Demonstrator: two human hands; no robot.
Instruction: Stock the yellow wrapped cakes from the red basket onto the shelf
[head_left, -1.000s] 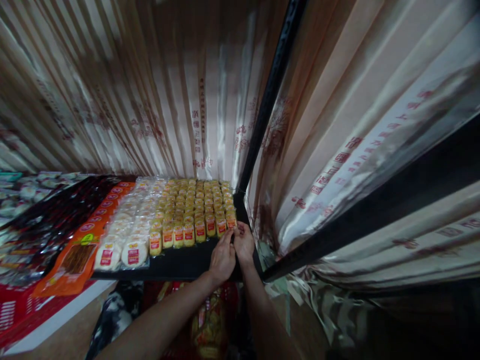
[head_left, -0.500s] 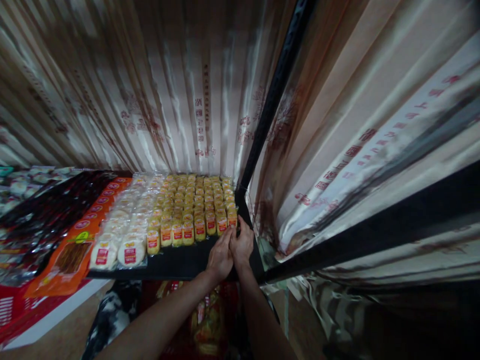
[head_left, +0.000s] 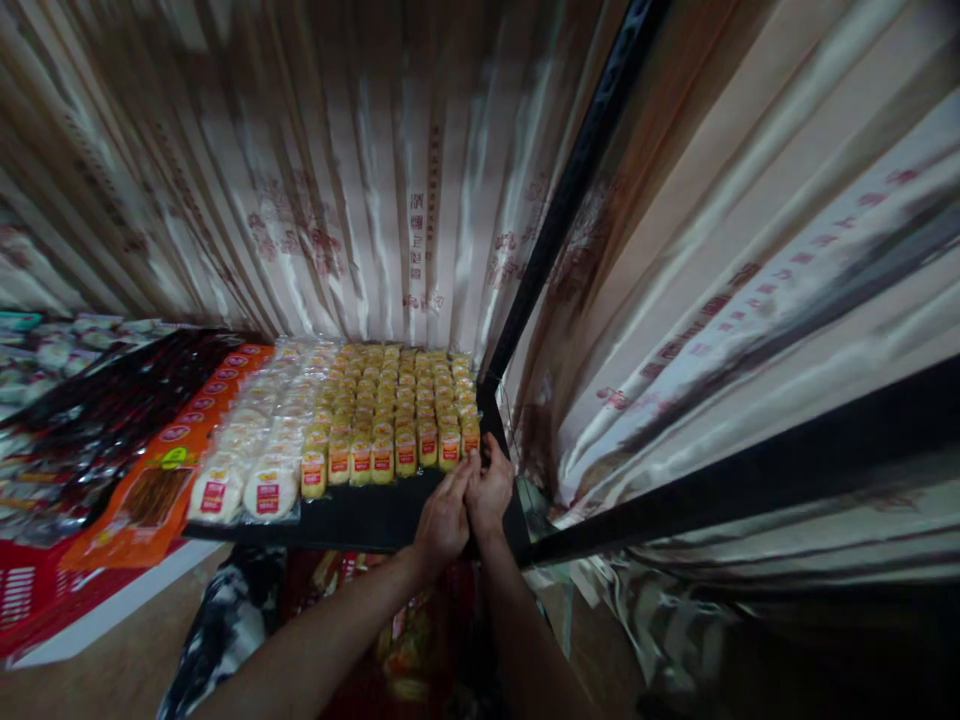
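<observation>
1. Meeting at the fingertips near the right front corner of the flat black shelf, the left hand and the right hand are positioned at the nearest end of the rightmost column of packets.
2. Left hand: fingers almost straight and close together, directed away from the body. Whether it has hold of anything cannot be told.
3. Right hand: fingers partly bent, thumb side toward the left hand. Its grip is likewise too dark and small to tell.
4. Small yellow film-wrapped packet with a red label: located at the front of the rightmost column, beside the right edge of the shelf. Its lower part is hidden by the hands.
5. Yellow labelled packets: arranged in close columns from the back edge toward the front edge. A bare strip of shelf lies before them.
6. White round packs in clear film: two columns, just left of the yellow packets, reaching nearer the front edge.
7. Flat orange plastic packs: left of the white packs.
8. Black metal post: rises at the right back corner, before a pale pleated curtain.
</observation>
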